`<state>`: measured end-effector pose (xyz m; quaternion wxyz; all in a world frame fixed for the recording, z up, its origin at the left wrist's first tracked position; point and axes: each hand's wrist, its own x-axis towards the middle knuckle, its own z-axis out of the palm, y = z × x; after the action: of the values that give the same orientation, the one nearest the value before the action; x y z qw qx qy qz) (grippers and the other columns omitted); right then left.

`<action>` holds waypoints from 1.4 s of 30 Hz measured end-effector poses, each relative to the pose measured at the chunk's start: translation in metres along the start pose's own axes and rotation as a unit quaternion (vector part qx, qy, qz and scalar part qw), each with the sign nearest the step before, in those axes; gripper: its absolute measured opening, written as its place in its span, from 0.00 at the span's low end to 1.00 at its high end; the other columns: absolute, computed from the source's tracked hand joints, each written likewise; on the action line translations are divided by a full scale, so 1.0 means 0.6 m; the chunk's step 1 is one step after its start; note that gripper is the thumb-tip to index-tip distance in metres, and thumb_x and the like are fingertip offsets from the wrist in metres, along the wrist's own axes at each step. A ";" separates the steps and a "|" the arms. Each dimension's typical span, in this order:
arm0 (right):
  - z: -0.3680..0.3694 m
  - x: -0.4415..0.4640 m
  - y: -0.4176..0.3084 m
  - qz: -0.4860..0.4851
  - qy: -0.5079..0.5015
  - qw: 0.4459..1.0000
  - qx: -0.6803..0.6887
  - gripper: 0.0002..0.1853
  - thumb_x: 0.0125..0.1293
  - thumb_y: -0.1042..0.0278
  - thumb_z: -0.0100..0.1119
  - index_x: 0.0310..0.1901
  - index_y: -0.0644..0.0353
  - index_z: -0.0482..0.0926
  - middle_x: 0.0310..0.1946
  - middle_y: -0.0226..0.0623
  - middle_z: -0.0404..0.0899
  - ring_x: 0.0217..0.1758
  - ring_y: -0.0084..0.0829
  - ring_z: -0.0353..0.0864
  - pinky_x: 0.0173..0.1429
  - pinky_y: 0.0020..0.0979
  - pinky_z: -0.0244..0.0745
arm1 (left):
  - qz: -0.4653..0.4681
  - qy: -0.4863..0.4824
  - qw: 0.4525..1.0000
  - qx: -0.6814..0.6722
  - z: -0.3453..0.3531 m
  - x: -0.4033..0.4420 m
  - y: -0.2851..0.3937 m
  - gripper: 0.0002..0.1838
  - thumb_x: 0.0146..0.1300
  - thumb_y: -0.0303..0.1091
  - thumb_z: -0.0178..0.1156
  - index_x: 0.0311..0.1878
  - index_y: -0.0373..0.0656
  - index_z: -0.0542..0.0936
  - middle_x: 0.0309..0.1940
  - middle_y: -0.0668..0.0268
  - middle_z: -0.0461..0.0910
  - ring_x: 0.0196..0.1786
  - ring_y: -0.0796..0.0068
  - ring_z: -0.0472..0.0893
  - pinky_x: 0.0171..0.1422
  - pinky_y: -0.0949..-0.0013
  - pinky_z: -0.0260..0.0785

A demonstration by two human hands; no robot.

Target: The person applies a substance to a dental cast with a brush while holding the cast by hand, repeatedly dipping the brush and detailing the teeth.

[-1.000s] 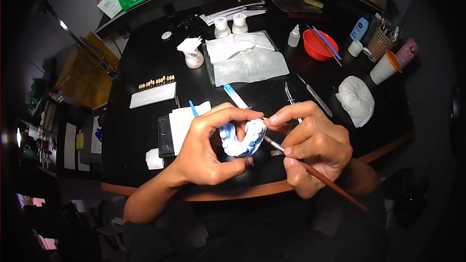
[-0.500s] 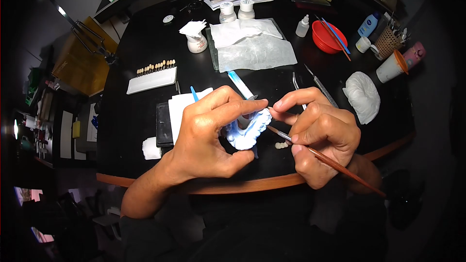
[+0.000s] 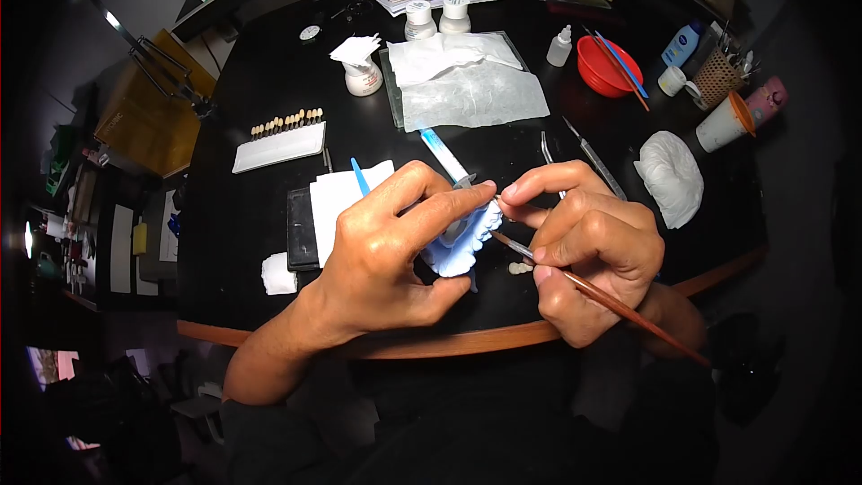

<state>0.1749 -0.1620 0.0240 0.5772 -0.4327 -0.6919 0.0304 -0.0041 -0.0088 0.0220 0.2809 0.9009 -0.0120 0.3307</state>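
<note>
My left hand (image 3: 386,242) is closed round a pale blue dental cast (image 3: 456,250), thumb below it and index finger along its top. Between the thumb and fingers of my right hand (image 3: 597,251) is a fine brush (image 3: 620,307) with a reddish-brown wooden handle. Its tip reaches the tooth row on the cast's right side. My right index fingertip comes close to my left one at the cast's upper end; whether they pinch something small there I cannot make out. A small piece of tooth-coloured crowns (image 3: 520,268) lies on the table beneath the brush.
A syringe (image 3: 443,154) and white paper (image 3: 330,207) lie behind my left hand. Beyond my right hand are a metal instrument (image 3: 593,154) and wadded white tissue (image 3: 670,180). Farther back stand a shade guide (image 3: 283,145), a paper-covered slab (image 3: 471,94) and a red bowl (image 3: 600,79).
The cast has tilted slightly in my left hand, showing less of its inner arch. My right hand and the brush have shifted a little to the left.
</note>
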 end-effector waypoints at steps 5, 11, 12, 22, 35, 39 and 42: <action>-0.003 -0.002 0.005 -0.010 -0.017 1.000 -0.005 0.04 0.50 0.79 0.60 0.29 0.64 0.77 0.25 0.39 0.80 0.49 0.50 0.88 0.50 0.43 0.93 | -0.005 -0.018 1.000 0.021 -0.006 -0.001 0.010 0.38 0.38 0.22 0.78 0.61 0.37 0.86 0.37 0.62 0.78 0.35 0.68 0.83 0.37 0.65 0.78; -0.001 -0.003 0.007 0.002 -0.012 1.000 0.003 0.04 0.48 0.79 0.60 0.28 0.64 0.76 0.24 0.40 0.80 0.49 0.49 0.88 0.51 0.44 0.93 | -0.013 -0.029 0.999 0.010 -0.007 -0.001 0.015 0.37 0.39 0.19 0.78 0.61 0.36 0.86 0.37 0.61 0.78 0.36 0.67 0.83 0.38 0.65 0.78; -0.001 -0.002 0.006 0.005 -0.014 1.000 0.000 0.04 0.48 0.79 0.60 0.28 0.64 0.76 0.24 0.39 0.80 0.48 0.49 0.89 0.51 0.44 0.93 | -0.009 -0.028 1.000 0.011 -0.006 -0.002 0.014 0.37 0.39 0.18 0.78 0.61 0.36 0.86 0.37 0.61 0.78 0.36 0.67 0.83 0.37 0.66 0.78; 0.001 -0.002 0.002 0.019 -0.031 0.999 -0.017 0.05 0.45 0.81 0.59 0.26 0.63 0.75 0.23 0.38 0.80 0.48 0.50 0.89 0.50 0.42 0.93 | -0.027 -0.035 0.999 0.001 -0.004 -0.004 0.012 0.35 0.40 0.15 0.77 0.59 0.37 0.87 0.38 0.62 0.78 0.36 0.68 0.84 0.37 0.67 0.79; 0.008 -0.002 0.001 0.015 -0.033 0.999 -0.038 0.06 0.41 0.81 0.59 0.23 0.63 0.75 0.22 0.37 0.79 0.47 0.50 0.90 0.48 0.39 0.91 | -0.030 -0.042 0.999 0.011 -0.004 -0.002 0.013 0.32 0.42 0.14 0.76 0.57 0.36 0.86 0.39 0.61 0.78 0.36 0.67 0.84 0.37 0.66 0.79; 0.009 -0.004 -0.001 0.019 -0.038 0.998 -0.040 0.06 0.41 0.81 0.60 0.23 0.63 0.75 0.22 0.37 0.79 0.47 0.50 0.90 0.49 0.40 0.92 | -0.033 -0.045 0.998 0.002 -0.003 -0.004 0.012 0.33 0.42 0.14 0.75 0.58 0.36 0.86 0.40 0.61 0.77 0.36 0.67 0.84 0.37 0.66 0.79; 0.011 -0.004 -0.001 0.014 -0.038 0.998 -0.044 0.06 0.40 0.82 0.60 0.23 0.63 0.75 0.22 0.37 0.79 0.47 0.50 0.91 0.50 0.41 0.93 | -0.033 -0.049 0.998 -0.001 -0.003 -0.004 0.012 0.34 0.42 0.14 0.76 0.58 0.36 0.86 0.40 0.61 0.77 0.36 0.67 0.84 0.37 0.66 0.79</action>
<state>0.1690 -0.1607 0.0199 0.5306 -0.4655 -0.7079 0.0246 -0.0087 -0.0142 0.0252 0.2917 0.9156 0.0034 0.2766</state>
